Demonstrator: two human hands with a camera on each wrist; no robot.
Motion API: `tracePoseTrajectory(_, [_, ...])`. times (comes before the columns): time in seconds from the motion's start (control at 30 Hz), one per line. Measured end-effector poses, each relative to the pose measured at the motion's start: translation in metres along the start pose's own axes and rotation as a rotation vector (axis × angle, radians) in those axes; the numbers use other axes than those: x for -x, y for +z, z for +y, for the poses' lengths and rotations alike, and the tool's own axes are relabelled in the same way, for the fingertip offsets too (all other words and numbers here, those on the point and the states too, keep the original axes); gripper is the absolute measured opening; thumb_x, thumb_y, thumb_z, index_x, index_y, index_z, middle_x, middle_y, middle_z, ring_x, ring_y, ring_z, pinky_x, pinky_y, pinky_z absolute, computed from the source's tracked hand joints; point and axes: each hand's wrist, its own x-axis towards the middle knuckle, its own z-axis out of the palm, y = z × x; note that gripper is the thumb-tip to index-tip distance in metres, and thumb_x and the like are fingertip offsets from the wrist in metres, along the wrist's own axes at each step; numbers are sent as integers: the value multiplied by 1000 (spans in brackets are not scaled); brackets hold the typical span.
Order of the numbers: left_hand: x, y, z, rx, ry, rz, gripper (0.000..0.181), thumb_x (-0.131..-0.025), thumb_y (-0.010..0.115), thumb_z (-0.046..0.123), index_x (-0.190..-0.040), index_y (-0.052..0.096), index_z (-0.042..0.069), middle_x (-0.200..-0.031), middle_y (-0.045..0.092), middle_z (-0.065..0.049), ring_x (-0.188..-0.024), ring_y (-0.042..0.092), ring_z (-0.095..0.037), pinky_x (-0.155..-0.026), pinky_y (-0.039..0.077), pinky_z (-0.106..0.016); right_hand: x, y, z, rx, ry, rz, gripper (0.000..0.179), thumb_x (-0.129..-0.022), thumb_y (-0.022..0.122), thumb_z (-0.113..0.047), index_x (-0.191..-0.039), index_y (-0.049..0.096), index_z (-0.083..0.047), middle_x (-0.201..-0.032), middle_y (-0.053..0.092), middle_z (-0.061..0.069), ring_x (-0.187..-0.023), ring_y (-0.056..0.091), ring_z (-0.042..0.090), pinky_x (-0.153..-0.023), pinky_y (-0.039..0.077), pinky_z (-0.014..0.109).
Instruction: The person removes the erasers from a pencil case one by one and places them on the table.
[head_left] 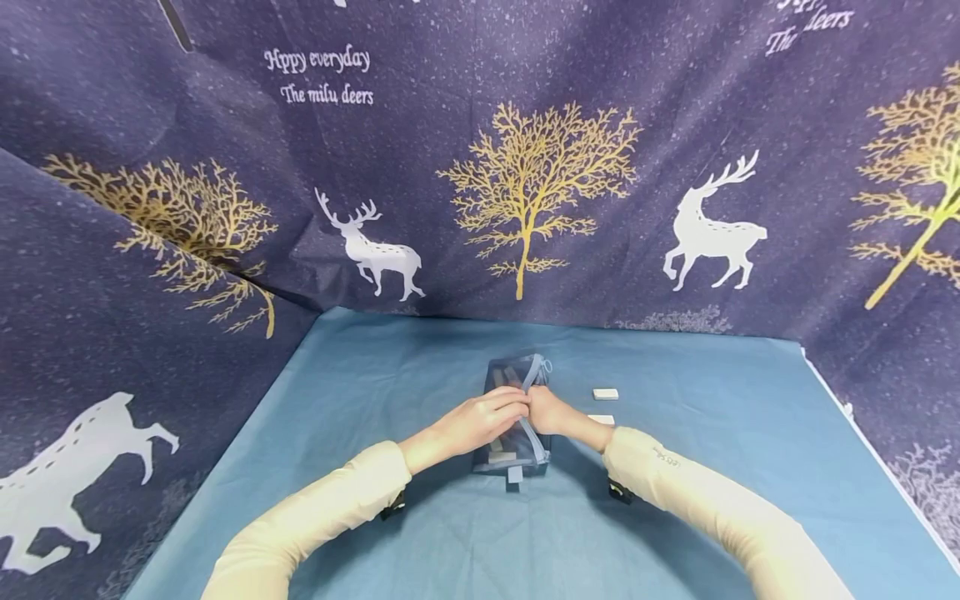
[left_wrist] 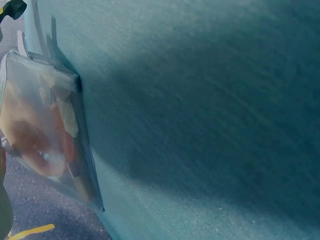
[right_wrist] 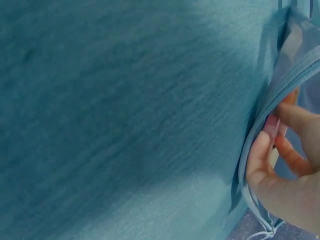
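Note:
A dark see-through mesh zip pouch (head_left: 498, 450) stands on the blue cloth, its zip (head_left: 531, 437) parted in the middle. My left hand (head_left: 491, 414) grips the pouch's upper edge beside the opening. The right hand (head_left: 550, 410) reaches into the mouth of the pouch. In the right wrist view, that hand's thumb and fingers pinch a small pinkish-red piece (right_wrist: 271, 125) just inside the zip edge; most of the piece is hidden. Through the mesh in the left wrist view, a reddish stick (left_wrist: 67, 137) and a pale piece (left_wrist: 69, 117) show inside the pouch (left_wrist: 50, 67).
Two small white blocks, a farther one (head_left: 605, 394) and a nearer one (head_left: 602, 419), lie right of the pouch, the nearer partly behind the right forearm. A pale tab (head_left: 514, 474) sticks out from the pouch's near end. Dark printed curtains (head_left: 450, 250) surround the blue-covered table (head_left: 360, 358).

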Motion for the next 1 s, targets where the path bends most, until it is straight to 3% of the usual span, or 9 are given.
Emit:
tracePoseTrajectory(0.17, [-1, 1, 1, -9, 12, 28, 17, -90, 54, 10, -104, 63, 9, -111, 62, -6, -109, 57, -21, -98, 44, -19, 1, 1, 1, 65, -59, 22, 22, -84, 44, 0, -67, 58, -5, -66, 58, 12, -71, 59, 29, -69, 51, 41])
tracePoseTrajectory(0.33, [-2, -3, 2, 20, -5, 7, 20, -85, 60, 7, -105, 63, 8, -113, 62, -6, -112, 56, -20, -97, 44, -18, -1, 1, 2, -7, 64, 21, 23, -81, 50, -4, -59, 50, -11, -58, 50, 4, -62, 55, 19, -61, 49, 33])
tracePoseTrajectory(0.47, [-1, -5, 2, 10, 6, -13, 25, -81, 64, 5, -106, 63, 7, -113, 62, -6, -113, 56, -19, -96, 45, -19, -2, 1, 5, -77, 174, 10, 27, -73, 54, -4, -53, 41, -16, -52, 37, -3, -52, 39, 13, -49, 37, 23])
tracePoseTrajectory(0.7, [1, -3, 2, 23, 0, -22, 27, -80, 65, 4, -107, 63, 6, -113, 62, -7, -112, 56, -20, -95, 46, -19, 2, -1, 6, -110, 146, 44, 24, -68, 58, -4, -54, 43, -16, -51, 35, -6, -48, 33, 9, -46, 30, 19])
tracePoseTrajectory(0.9, [-2, -2, 4, -20, 16, -26, 28, -79, 66, 5, -107, 63, 7, -113, 63, -7, -112, 56, -18, -94, 46, -19, 10, -2, 10, -149, 135, 106, 6, -70, 65, -10, -71, 60, -13, -60, 55, -6, -53, 47, 5, -51, 41, 18])
tracePoseTrajectory(1.0, [-2, -1, 4, -25, 20, -19, 28, -81, 64, 6, -108, 63, 6, -112, 63, -7, -111, 56, -18, -94, 47, -19, 13, -3, 13, -179, 123, 123, 10, -72, 68, -13, -80, 63, -11, -68, 64, -3, -60, 55, 4, -55, 47, 18])
